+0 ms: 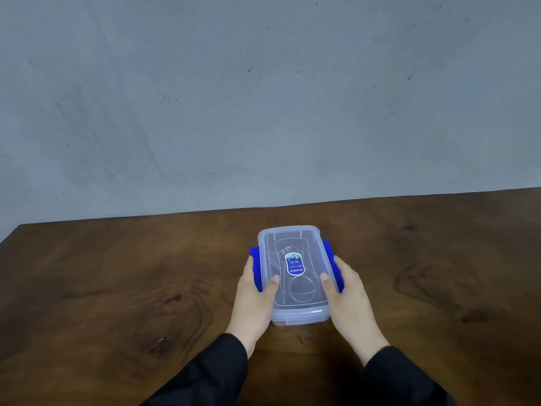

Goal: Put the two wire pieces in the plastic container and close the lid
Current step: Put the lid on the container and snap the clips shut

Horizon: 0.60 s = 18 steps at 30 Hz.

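A clear plastic container [292, 316] stands on the brown wooden table [117, 288], with its transparent lid [292, 232] lying on top. The lid carries a blue and white sticker [295, 263]. Coiled wire pieces [301, 288] show through the lid, inside the box. Blue latch flaps stick out on the left [256, 265] and right [332, 259] sides. My left hand [253, 300] grips the left side, thumb on the lid and fingers against the blue flap. My right hand [349, 297] holds the right side the same way.
A grey wall [263, 98] rises behind the table's far edge. The table's left corner sits near the frame's left side. Black sleeves cover both forearms at the bottom.
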{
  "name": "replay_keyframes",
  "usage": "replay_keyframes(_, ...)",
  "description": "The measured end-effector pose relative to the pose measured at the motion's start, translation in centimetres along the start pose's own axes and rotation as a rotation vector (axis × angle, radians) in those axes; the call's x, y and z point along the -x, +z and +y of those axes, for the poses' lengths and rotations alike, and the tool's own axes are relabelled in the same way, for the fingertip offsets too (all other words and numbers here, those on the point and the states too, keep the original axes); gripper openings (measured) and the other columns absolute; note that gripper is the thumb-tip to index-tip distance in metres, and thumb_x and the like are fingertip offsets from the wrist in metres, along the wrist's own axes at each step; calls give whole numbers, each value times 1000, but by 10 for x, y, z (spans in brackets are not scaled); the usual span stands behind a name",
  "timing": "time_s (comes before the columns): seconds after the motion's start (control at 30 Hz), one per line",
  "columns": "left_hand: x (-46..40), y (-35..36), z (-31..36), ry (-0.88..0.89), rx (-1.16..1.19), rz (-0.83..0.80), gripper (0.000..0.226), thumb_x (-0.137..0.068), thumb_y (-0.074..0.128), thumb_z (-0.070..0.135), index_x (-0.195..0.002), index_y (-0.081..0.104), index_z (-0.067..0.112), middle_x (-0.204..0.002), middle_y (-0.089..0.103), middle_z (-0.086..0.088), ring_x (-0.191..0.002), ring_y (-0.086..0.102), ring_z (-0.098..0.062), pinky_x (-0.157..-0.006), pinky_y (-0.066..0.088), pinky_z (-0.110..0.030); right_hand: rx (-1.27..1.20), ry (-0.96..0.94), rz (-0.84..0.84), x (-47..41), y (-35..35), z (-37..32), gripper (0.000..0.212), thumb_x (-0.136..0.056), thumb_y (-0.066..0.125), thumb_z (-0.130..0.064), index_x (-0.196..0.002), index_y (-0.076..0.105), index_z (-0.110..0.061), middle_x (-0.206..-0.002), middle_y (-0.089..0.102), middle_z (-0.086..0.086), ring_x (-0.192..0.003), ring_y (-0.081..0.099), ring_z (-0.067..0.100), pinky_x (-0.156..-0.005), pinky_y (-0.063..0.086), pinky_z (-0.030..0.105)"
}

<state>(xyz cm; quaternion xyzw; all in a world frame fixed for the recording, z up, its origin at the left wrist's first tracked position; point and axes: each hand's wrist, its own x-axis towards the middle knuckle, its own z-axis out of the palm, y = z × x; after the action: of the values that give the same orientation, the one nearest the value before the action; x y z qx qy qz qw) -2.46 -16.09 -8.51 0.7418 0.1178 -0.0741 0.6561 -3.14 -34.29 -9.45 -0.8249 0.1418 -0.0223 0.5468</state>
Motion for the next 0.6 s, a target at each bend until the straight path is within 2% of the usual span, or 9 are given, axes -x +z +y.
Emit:
replay_keyframes(0.07, 2, 2, 0, -8, -42, -31, 39, -101, 55, 33, -139, 45, 35, -122, 63, 12, -105, 66, -7, -73, 59, -18, 14, -25, -58, 2, 2, 5, 49, -102, 53, -38, -150, 42, -32, -141, 56, -3, -118, 62, 11, -92, 61, 32)
replay_keyframes(0.1, 3, 3, 2, -25, -20, -38, 41, -102, 54, 31, -140, 41, 36, -117, 62, 17, -100, 66, -6, -67, 57, -16, -10, 6, -76, 2, 4, 5, 51, -102, 52, -40, -151, 40, -32, -142, 57, -2, -118, 63, 12, -92, 61, 32)
replay_keyframes(0.17, 1, 3, 5, -75, 71, -18, 65, -100, 59, 28, -153, 22, 37, -116, 56, 16, -96, 64, -5, -66, 55, -18, -57, 79, -71, 1, 4, 4, 60, -102, 54, -39, -156, 32, -27, -149, 52, 0, -124, 60, 16, -88, 60, 28)
replay_keyframes(0.23, -1, 2, 7, -146, 150, -2, 84, -96, 66, 31, -158, 10, 31, -118, 54, 9, -92, 61, -5, -71, 53, -23, -124, 160, -61, -1, 3, 2, 70, -100, 58, -40, -160, 25, -23, -151, 48, 2, -122, 59, 18, -76, 55, 21)
replay_keyframes(0.27, -2, 0, 6, -171, 168, 7, 89, -93, 70, 33, -159, 10, 28, -119, 55, 6, -91, 61, -5, -73, 51, -24, -163, 199, -65, -3, 0, 1, 74, -98, 61, -41, -160, 25, -23, -149, 50, 4, -117, 60, 18, -73, 54, 21)
replay_keyframes(0.33, -3, -3, 6, -179, 164, 15, 90, -89, 74, 35, -158, 17, 23, -119, 58, 4, -89, 61, -5, -75, 51, -25, -211, 238, -62, -5, -5, 0, 79, -94, 67, -44, -159, 28, -21, -144, 55, 7, -115, 62, 19, -78, 57, 27)
replay_keyframes(0.47, -4, 1, 8, -63, 64, 90, 69, -91, 73, 23, -151, 37, 18, -103, 62, 11, -88, 68, -11, -63, 56, -20, -136, 175, 20, -12, -7, -3, 75, -92, 74, -30, -156, 36, -22, -134, 56, 4, -108, 66, 19, -72, 63, 30)
replay_keyframes(0.53, -3, 4, 6, -54, 69, 66, 47, -95, 68, 22, -140, 53, 21, -104, 70, 6, -90, 73, -14, -66, 61, -24, -115, 128, 36, -10, -2, -2, 54, -94, 71, -29, -144, 50, -25, -131, 58, 4, -103, 67, 17, -69, 63, 27)
replay_keyframes(0.6, -1, 7, 3, -60, 91, 14, 31, -100, 59, 25, -131, 58, 26, -110, 73, 4, -96, 73, -13, -74, 64, -28, -128, 87, 5, -7, 4, 2, 30, -99, 64, -32, -128, 58, -28, -126, 61, 4, -99, 69, 14, -66, 63, 24)
